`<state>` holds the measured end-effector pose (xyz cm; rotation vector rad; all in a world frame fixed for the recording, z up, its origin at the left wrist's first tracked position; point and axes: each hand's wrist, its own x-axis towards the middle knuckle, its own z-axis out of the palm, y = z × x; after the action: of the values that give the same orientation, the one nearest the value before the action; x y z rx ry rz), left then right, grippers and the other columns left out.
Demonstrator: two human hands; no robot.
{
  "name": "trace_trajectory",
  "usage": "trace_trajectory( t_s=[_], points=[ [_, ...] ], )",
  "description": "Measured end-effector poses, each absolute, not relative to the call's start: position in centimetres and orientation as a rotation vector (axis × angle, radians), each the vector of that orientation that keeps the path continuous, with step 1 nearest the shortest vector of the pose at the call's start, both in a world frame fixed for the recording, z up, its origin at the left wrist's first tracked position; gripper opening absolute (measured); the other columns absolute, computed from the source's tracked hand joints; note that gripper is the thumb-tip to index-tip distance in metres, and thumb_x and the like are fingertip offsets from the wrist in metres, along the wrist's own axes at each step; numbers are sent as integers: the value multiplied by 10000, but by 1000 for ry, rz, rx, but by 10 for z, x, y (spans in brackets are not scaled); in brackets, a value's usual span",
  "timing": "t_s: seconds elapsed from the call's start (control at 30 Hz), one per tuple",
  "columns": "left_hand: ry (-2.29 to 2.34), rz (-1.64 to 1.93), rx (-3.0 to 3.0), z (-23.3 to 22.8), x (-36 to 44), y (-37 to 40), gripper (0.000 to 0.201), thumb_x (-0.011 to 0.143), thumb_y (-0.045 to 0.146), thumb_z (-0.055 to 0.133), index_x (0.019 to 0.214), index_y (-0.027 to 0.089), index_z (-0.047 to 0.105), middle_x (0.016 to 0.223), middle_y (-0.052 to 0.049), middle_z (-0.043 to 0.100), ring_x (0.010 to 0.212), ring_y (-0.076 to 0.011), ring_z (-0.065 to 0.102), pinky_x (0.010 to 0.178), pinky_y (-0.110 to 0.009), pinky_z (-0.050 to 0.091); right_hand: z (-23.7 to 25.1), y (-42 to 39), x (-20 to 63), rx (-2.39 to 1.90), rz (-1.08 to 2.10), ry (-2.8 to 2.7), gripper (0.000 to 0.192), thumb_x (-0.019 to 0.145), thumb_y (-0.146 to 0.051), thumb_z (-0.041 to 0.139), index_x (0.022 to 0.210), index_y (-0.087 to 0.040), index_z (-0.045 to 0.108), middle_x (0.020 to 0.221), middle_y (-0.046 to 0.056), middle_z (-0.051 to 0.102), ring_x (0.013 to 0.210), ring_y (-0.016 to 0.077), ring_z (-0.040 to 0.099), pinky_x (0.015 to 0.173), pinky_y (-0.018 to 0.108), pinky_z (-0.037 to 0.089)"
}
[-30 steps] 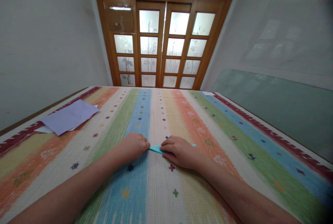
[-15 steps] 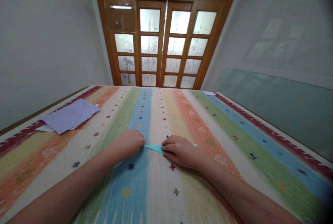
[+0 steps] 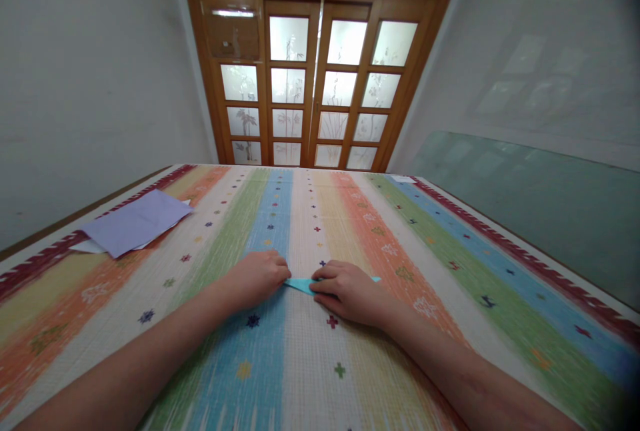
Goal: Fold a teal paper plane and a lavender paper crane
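Observation:
A narrow, pointed piece of folded turquoise paper (image 3: 301,285) lies on the striped tablecloth in front of me. My left hand (image 3: 264,276) is closed, its fingertips pinching the paper's left tip. From the other side, my right hand (image 3: 345,289) rests over the paper with bent fingers pressing its middle down. A small turquoise end pokes out behind the right hand's knuckles. The palm and fingers hide the rest of the paper.
On the left of the tablecloth (image 3: 340,371) lie a lilac sheet (image 3: 140,221) and white paper beneath it. A small white item (image 3: 401,179) sits at the far right edge. Wooden glazed doors (image 3: 315,84) stand beyond the table, with walls on both sides.
My left hand has slid a little to the right along the paper, closer to my right hand. The right hand stays in place.

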<state>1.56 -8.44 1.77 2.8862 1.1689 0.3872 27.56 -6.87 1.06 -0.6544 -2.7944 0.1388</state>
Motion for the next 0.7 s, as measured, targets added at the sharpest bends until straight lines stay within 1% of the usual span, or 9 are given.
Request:
trace_trajectory(
  t_s=[0.13,0.3,0.5,0.7],
  points=[
    [966,426,2879,5,23,-84,244,962,212,493,954,202,736,915,-70,725,888,-189,651,816,-290,494,9,-68,275,-650,128,-2786,213,955,-297,563,1053,-228,739,1007,72,713,932,200,617,832,331,449],
    [938,468,2827,-2,26,-81,243,963,206,509,1025,242,741,1022,-45,743,975,-189,657,870,-300,487,9,-68,276,-645,108,-2799,222,962,-311,554,1056,-232,739,1006,68,713,922,201,615,830,330,445],
    [937,451,2805,-2,27,-81,244,941,166,533,1016,259,746,1038,-24,745,995,-189,651,877,-301,474,12,-69,276,-635,95,-2807,226,968,-307,543,1055,-234,739,993,67,711,919,197,610,823,325,440],
    [931,452,2800,-3,27,-81,239,935,157,537,989,251,750,1030,-27,745,980,-193,645,872,-303,463,11,-70,275,-640,40,-2814,229,974,-310,531,1025,-243,744,961,66,705,879,191,605,797,321,434]
  ],
)
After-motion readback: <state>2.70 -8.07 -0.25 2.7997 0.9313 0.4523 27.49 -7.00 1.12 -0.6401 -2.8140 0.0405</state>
